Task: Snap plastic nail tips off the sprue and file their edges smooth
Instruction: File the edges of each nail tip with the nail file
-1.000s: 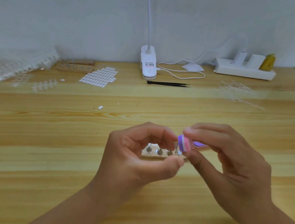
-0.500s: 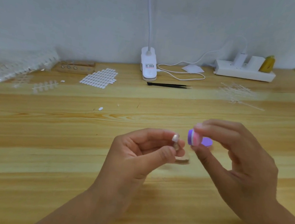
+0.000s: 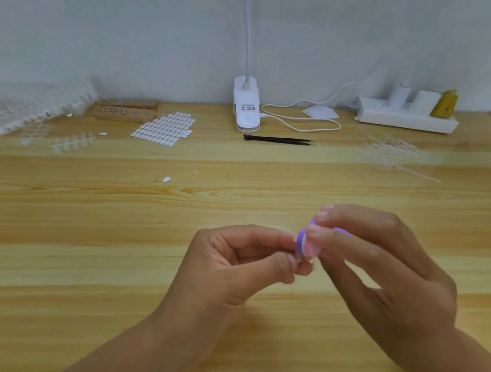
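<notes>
Two hands are brought back together in front of the lamp clip (image 3: 246, 106): the nail tip (image 3: 300, 258) pinched in the left hand (image 3: 229, 263) is touched by the file (image 3: 308, 244) gripped in the right hand (image 3: 380, 277), so filing apparently resumes.

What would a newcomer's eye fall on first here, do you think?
The two hands meet low in the middle: the right hand holds a purple and pink file block against a nail tip pinched by the left hand. Behind, a white clip lamp stands by the wall, a sheet of white ovals to its left.
</notes>
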Motion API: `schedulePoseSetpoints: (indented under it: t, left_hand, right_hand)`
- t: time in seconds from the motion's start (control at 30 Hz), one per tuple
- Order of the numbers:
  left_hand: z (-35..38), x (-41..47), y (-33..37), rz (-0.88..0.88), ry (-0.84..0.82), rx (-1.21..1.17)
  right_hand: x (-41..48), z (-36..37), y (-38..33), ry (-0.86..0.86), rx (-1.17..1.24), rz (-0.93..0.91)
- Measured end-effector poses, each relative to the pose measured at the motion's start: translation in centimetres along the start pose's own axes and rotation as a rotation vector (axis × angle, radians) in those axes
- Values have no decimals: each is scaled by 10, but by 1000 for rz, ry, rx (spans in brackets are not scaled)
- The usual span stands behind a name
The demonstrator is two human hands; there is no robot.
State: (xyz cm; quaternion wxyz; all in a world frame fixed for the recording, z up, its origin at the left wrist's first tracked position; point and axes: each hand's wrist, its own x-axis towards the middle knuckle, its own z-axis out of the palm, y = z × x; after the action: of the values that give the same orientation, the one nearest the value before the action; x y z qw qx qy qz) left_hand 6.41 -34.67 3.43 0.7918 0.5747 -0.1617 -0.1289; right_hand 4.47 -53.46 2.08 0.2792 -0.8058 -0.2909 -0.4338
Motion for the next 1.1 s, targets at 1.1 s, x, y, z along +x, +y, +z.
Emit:
schedulePoseSetpoints:
  t: [1.1]
  left_hand:
    - [-57,33,-3,90,-181,1157]
  right_hand:
    - [8,1,46,-751,60,418]
